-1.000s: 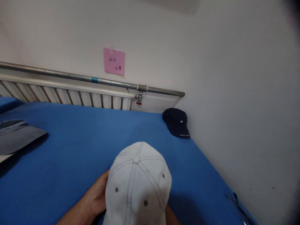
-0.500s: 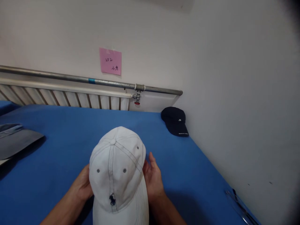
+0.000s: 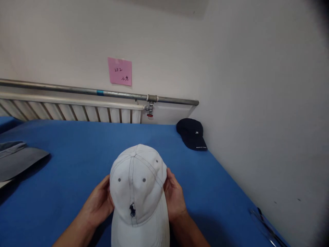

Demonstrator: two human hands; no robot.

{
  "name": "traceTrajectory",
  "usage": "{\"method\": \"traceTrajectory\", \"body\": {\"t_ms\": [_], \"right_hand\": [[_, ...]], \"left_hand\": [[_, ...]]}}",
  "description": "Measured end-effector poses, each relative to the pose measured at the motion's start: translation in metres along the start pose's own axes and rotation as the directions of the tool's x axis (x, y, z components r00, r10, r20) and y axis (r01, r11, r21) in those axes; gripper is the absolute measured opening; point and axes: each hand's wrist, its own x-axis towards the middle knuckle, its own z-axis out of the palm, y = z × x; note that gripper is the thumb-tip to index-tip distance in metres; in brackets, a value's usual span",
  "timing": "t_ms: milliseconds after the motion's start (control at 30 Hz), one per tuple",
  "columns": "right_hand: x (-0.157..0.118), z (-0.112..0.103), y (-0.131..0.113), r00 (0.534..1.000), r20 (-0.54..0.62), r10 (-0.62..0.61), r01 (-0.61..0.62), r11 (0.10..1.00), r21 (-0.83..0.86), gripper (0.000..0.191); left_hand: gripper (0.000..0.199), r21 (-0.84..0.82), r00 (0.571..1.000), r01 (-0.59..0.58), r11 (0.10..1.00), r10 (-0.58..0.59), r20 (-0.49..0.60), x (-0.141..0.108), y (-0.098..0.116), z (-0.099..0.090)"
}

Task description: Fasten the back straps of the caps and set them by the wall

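Note:
A white baseball cap with grey stitching and a small dark embroidered figure is held over the blue surface, its brim pointing down towards me. My left hand grips the cap's left side, its fingertips partly hidden by the crown. On the opposite side, my right hand holds the cap's edge, with some fingers out of sight behind it.
A dark navy cap lies at the back right corner by the wall. At the left edge is a grey brimmed hat. Thin metal-framed items rest at the lower right. A radiator and pipe run behind.
Both hands and the white cap have shifted a little to the right in the view. My right hand's fingers now sit closer against the cap's side. The view has tilted slightly.

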Motion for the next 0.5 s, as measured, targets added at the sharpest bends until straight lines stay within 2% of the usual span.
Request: {"method": "traceTrajectory", "body": {"t_ms": [167,333,500], "right_hand": [[0.000,-0.002,-0.012,0.998,-0.024,-0.059,0.060,0.998,0.022,0.028],[-0.001,-0.003,-0.019,0.993,-0.071,-0.097,0.100,0.994,0.035,0.021],[0.000,-0.002,-0.016,0.983,-0.165,-0.074,0.086,0.994,0.069,0.016]], "left_hand": [[0.036,-0.055,0.990,-0.020,0.998,0.028,0.139,0.004,-0.010,-0.007],[0.020,-0.008,0.966,0.033,0.999,-0.030,0.256,0.000,-0.019,-0.007],[0.027,0.031,0.950,-0.056,0.998,0.044,0.311,-0.007,-0.014,-0.006]]}}
